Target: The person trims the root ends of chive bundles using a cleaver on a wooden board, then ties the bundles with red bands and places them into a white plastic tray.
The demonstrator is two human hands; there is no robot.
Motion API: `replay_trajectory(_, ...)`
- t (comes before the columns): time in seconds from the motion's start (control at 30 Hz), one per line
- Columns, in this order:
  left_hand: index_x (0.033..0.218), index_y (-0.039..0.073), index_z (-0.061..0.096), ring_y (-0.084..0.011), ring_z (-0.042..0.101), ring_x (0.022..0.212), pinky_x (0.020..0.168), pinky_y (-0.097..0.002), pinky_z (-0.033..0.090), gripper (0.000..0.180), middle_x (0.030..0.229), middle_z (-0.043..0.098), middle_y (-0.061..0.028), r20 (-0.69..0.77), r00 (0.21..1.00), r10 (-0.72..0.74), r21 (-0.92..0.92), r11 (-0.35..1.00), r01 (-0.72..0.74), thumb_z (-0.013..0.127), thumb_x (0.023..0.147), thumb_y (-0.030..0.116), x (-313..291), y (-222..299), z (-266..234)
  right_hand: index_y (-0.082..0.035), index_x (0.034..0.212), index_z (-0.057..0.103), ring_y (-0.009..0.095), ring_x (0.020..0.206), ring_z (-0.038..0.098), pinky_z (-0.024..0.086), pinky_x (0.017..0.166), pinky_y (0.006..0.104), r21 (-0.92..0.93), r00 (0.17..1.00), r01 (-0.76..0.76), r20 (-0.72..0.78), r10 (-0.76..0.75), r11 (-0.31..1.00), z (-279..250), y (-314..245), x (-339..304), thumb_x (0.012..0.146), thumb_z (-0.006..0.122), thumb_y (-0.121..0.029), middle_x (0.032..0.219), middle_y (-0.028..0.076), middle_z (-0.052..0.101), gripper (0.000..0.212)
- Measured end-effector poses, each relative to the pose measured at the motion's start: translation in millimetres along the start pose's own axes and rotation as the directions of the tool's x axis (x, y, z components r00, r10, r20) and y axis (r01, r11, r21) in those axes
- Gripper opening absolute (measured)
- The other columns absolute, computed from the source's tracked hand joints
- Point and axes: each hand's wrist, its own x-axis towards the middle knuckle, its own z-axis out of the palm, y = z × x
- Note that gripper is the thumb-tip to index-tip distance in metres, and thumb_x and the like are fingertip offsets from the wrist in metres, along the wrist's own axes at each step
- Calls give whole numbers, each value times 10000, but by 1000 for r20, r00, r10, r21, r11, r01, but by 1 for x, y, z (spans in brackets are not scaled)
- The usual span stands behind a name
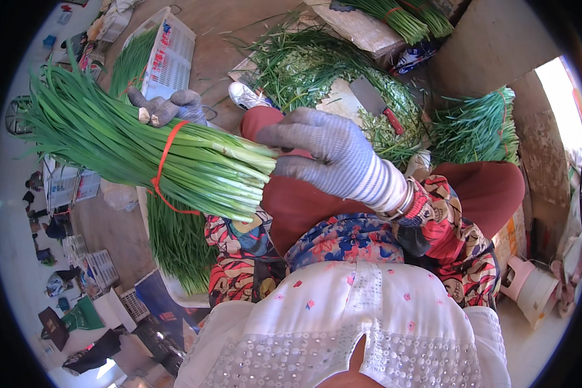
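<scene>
A thick bundle of green garlic chives lies slantwise in front of me, pale cut ends to the right and leaf tips to the left. A red band circles it near the stem end. My left hand, in a grey glove with bare fingertips showing, is closed on its far side; part of that hand is hidden behind the stalks. Close by the cut ends is my right hand, in a grey-and-white knitted glove, its bent fingers apart. Whether its fingertips touch the stems is unclear.
Loose chives and trimmings cover the floor ahead, with a red-handled cleaver on them. Tied bundles stand at the right. A white crate holds chives at the far left; another container sits beside my left leg.
</scene>
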Motion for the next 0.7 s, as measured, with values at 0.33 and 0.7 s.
replay_trajectory(0.33, 1318, 45, 454, -229, 575, 1114, 984, -438, 409, 489, 1273, 584, -96, -425, 857, -292, -742, 654, -145, 453, 982, 401, -4, -17, 55, 6, 943, 649, 124, 694, 613, 495, 652, 264, 630, 861, -483, 466, 203, 608, -56, 4, -40, 867, 647, -98, 769, 54, 656, 128)
replay_trajectory(0.7, 1536, 124, 122, -372, 177, 1439, 1162, -547, 188, 656, 1582, 161, -142, -555, 824, 116, 246, 969, 29, 268, 1016, 497, -42, -36, 21, -9, 1257, 559, 219, 927, 667, 518, 807, 315, -110, 992, -119, -55, 113, 987, -25, 9, 12, 832, 667, -85, 1055, 139, 662, 445)
